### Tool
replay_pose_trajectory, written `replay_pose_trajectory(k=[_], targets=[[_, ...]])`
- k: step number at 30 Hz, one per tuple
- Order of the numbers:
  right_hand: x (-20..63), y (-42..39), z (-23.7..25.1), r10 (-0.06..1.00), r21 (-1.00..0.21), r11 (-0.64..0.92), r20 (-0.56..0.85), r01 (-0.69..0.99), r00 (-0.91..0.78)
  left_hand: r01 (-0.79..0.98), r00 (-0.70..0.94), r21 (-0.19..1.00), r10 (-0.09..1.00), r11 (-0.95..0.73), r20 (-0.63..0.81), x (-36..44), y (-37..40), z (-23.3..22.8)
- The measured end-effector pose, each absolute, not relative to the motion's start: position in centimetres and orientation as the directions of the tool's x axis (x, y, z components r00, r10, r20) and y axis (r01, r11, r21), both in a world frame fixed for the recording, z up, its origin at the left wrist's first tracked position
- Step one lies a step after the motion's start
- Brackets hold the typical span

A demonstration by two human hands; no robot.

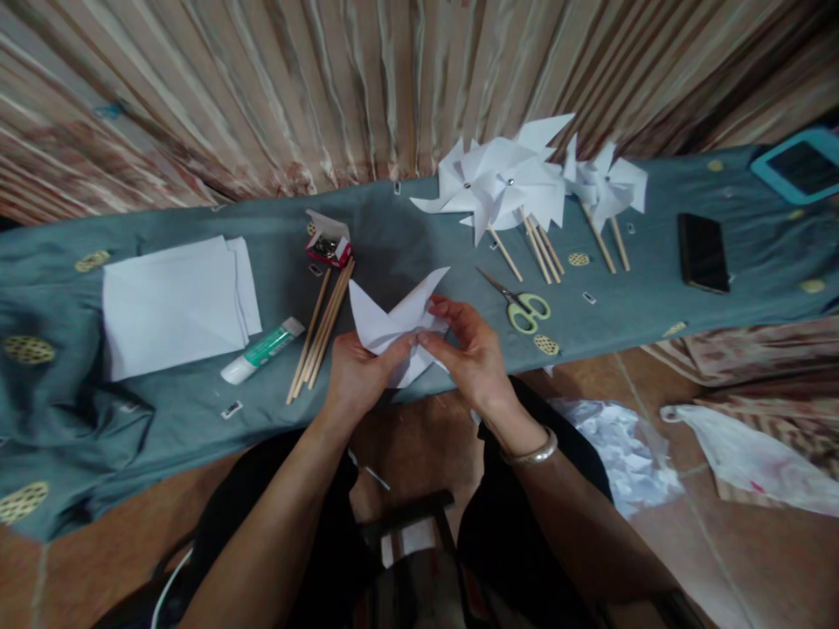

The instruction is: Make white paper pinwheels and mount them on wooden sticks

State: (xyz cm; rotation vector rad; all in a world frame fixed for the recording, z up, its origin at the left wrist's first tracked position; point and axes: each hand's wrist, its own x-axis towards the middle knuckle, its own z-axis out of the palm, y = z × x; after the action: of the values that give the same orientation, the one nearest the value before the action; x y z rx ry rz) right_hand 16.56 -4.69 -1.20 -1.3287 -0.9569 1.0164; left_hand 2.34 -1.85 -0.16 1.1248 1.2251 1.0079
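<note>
A white paper pinwheel (393,325) with pointed, folded blades is held between both hands over the table's front edge. My left hand (364,367) grips its left side, the thumb pressed near the middle. From the right, my right hand (473,349) pinches the paper, thumb tip close to the centre and fingers behind a blade. Left of the hands lie several wooden sticks (321,336) and a green-and-white glue tube (262,351). Behind the sticks stands an open red-and-white box (329,240) of small metal pieces. Green-handled scissors (517,301) rest to the right.
A stack of white paper (174,306) lies on the left of the cloth-covered table (406,236). Several pinwheels on sticks (511,188) lie at the back right. Farther right are a black phone (703,252) and a blue-framed device (803,166). Paper scraps (622,459) lie on the floor.
</note>
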Motion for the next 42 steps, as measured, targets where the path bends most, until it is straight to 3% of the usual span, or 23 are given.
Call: replay_pose_trajectory(k=[6,23,33,42], targets=[[16.5,-4.5,-0.8,0.952,-0.992,-0.021,-0.058,-0.125,0.300,0.018,0.095,0.986,0.981,0.168,-0.169,2.2,-1.9,-0.1],[18.1,-4.6,0.6,0.944,-0.932,-0.265,-0.303,-0.246,0.133,0.055,0.113,0.977,0.971,0.205,-0.210,2.2,-2.0,-0.2],[17.5,-4.6,0.6,0.932,-0.919,-0.249,-0.314,-0.306,0.183,0.034,0.105,0.981,0.975,0.192,-0.194,2.5,-2.0,-0.3],[17.0,-4.7,0.3,0.938,-0.955,-0.207,-0.255,-0.212,0.235,0.093,0.074,0.986,0.987,0.136,-0.143,2.3,-2.0,-0.8]])
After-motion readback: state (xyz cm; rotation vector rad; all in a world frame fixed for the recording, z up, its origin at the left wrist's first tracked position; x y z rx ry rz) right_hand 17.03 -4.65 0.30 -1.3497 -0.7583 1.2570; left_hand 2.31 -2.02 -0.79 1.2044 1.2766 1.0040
